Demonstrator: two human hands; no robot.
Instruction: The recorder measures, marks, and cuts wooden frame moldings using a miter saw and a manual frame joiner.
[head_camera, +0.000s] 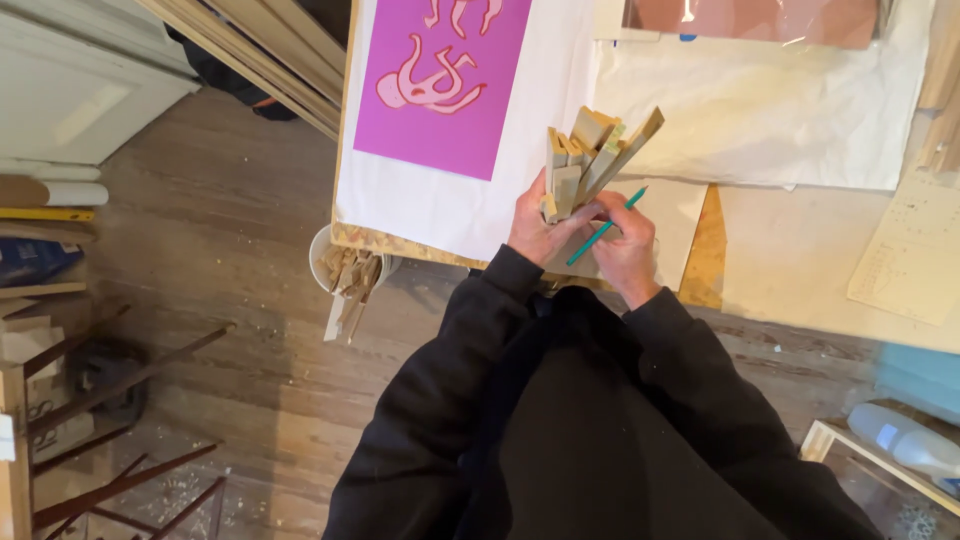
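Note:
My left hand (535, 225) grips a bundle of several short wooden offcuts (588, 155) by their lower ends, fanned out upward over the workbench edge. My right hand (628, 245) is beside it, touching the bundle and holding a green pencil (606, 228) that slants up to the right. Both arms wear black sleeves. Under the hands lies a pale sheet of board (672, 215) on the workbench (705, 265).
A white sheet with a purple print bearing a pink figure (445, 80) lies left on the bench. A white bucket of wood scraps (345, 275) stands on the plank floor below the bench edge. Crumpled white cloth (770, 110), a note sheet (910, 250), a plastic bottle (905, 440) and dark slats (110, 390) lie around.

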